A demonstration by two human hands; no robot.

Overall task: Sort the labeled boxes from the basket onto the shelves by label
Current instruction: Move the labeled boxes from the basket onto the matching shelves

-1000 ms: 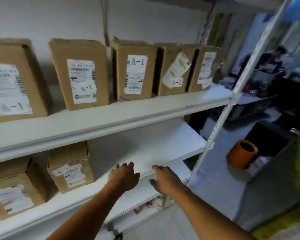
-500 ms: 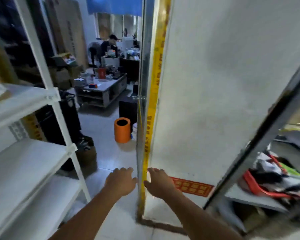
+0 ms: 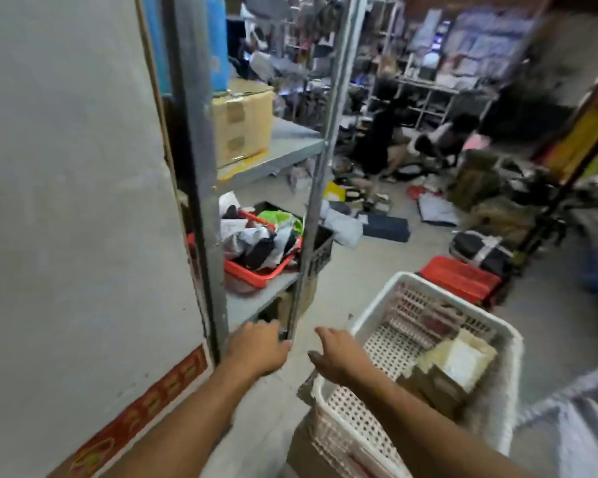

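Both hands are being held out empty beside the basket.
A grey wall (image 3: 76, 201) is being seen at left; the white basket (image 3: 508, 343) is being kept near right, boxes (image 3: 453, 370) lying inside; left hand (image 3: 258, 348) and right hand (image 3: 339, 355) are being held loosely spread, nothing gripped.

White perforated basket (image 3: 428, 343) at lower right, holding cardboard boxes (image 3: 449, 367) with pale labels in its far corner. Left hand (image 3: 258, 350) and right hand (image 3: 339, 357) both bare and holding nothing, fingers (image 3: 320, 334) loosely extended, right forearm crossing the basket rim. Grey metal shelf (image 3: 256, 305) at centre left, carrying a red tray (image 3: 256, 270) of mixed items; taped carton (image 3: 242, 125) above. Cluttered floor (image 3: 377, 257) beyond.
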